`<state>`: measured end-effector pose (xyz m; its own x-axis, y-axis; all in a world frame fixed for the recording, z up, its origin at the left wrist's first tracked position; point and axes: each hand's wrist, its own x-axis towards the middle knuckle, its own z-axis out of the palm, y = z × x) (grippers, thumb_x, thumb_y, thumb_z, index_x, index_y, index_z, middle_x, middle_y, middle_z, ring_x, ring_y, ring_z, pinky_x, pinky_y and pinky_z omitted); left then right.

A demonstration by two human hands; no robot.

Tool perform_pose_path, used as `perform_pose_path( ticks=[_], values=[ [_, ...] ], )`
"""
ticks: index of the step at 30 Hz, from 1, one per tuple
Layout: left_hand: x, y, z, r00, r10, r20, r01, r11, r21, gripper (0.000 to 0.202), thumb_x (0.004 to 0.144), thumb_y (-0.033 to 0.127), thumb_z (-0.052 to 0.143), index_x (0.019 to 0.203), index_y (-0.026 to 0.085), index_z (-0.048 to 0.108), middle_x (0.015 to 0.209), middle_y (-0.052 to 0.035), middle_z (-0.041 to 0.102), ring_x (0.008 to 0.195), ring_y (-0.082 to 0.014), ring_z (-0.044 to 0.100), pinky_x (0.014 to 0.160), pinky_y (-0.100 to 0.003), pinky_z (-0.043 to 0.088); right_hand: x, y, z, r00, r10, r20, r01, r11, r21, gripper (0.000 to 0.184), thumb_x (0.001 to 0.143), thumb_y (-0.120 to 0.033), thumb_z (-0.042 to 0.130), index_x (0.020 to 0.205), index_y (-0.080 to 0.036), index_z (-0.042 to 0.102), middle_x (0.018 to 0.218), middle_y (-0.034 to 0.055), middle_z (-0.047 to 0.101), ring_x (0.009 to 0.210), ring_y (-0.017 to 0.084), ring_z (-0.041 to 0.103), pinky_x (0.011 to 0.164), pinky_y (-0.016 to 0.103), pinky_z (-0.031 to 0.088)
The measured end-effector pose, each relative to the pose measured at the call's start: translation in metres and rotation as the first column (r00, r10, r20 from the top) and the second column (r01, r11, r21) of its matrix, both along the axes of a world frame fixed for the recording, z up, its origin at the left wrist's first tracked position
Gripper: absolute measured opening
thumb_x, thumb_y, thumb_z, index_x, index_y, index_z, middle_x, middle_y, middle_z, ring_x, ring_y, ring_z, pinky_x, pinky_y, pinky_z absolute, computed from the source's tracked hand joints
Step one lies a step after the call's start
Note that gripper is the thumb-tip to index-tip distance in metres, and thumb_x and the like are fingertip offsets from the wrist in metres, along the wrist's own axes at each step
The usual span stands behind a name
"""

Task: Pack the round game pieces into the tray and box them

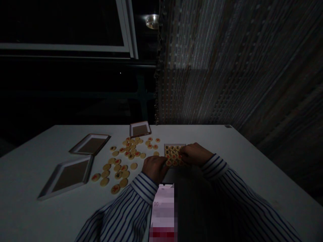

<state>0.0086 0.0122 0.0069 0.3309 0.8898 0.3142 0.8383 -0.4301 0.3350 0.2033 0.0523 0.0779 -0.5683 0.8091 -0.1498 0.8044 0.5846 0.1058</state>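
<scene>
A small shallow box point(175, 145) in front of me holds rows of round wooden xiangqi pieces point(173, 152) with black and red characters. My left hand point(154, 167) is closed at the box's near left corner, thumb and fingers drawn together on its edge. Over the right side of the box, my right hand point(196, 154) is closed, with curled fingertips at the pieces. Whether a piece is between those fingertips is hidden. Many loose xiangqi pieces point(123, 168) lie scattered left of my left hand, some face up, others blank side up.
Three shallow open box parts rest on the white table point(252, 188): one at the near left point(87, 168), one behind it point(107, 139), one at the back point(140, 130). A lit phone point(163, 215) lies between my forearms. A string curtain point(196, 67) hangs beyond the table.
</scene>
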Motion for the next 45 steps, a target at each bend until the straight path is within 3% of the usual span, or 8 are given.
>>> perform_pose_path(
  ticks=[27, 35, 40, 45],
  values=[
    [0.0, 0.0, 0.001, 1.0, -0.009, -0.003, 0.009, 1.0, 0.009, 0.029, 0.078, 0.036, 0.048, 0.099, 0.021, 0.061, 0.092, -0.0055, 0.067, 0.087, -0.0214, 0.059, 0.078, -0.036, 0.042, 0.002, 0.0, 0.004, 0.999, -0.032, -0.003, 0.032, 0.999, -0.004, 0.027, 0.079, -0.029, 0.038, 0.085, -0.02, 0.062, 0.086, 0.0071, 0.066, 0.077, 0.019, 0.06, 0.065, 0.027, 0.037],
    [0.0, 0.0, 0.0, 1.0, 0.004, -0.006, -0.004, 1.0, 0.013, 0.03, 0.076, 0.038, 0.05, 0.098, 0.022, 0.062, 0.091, -0.0054, 0.067, 0.087, -0.0216, 0.059, 0.077, -0.036, 0.042, 0.01, 0.001, 0.011, 0.991, -0.123, -0.054, 0.126, 0.991, 0.044, 0.03, 0.081, -0.03, 0.036, 0.091, -0.021, 0.063, 0.091, 0.0075, 0.066, 0.085, 0.02, 0.059, 0.071, 0.029, 0.038],
    [-0.001, 0.0, -0.001, 1.0, 0.011, -0.013, -0.011, 1.0, 0.007, 0.03, 0.076, 0.038, 0.051, 0.1, 0.023, 0.061, 0.093, -0.0047, 0.067, 0.088, -0.0209, 0.059, 0.079, -0.036, 0.041, 0.014, 0.004, 0.006, 0.963, -0.269, -0.011, 0.269, 0.959, 0.09, 0.032, 0.081, -0.032, 0.036, 0.099, -0.02, 0.06, 0.091, 0.0105, 0.065, 0.083, 0.023, 0.06, 0.068, 0.031, 0.039],
    [-0.001, -0.002, 0.0, 0.999, 0.033, -0.041, -0.033, 0.999, 0.013, 0.032, 0.074, 0.037, 0.053, 0.101, 0.022, 0.061, 0.094, -0.0063, 0.067, 0.09, -0.0225, 0.059, 0.081, -0.039, 0.04, 0.014, 0.007, -0.002, 0.949, -0.314, 0.014, 0.313, 0.949, 0.048, 0.032, 0.079, -0.032, 0.039, 0.102, -0.019, 0.057, 0.092, 0.0123, 0.063, 0.083, 0.023, 0.059, 0.066, 0.031, 0.04]
  ],
)
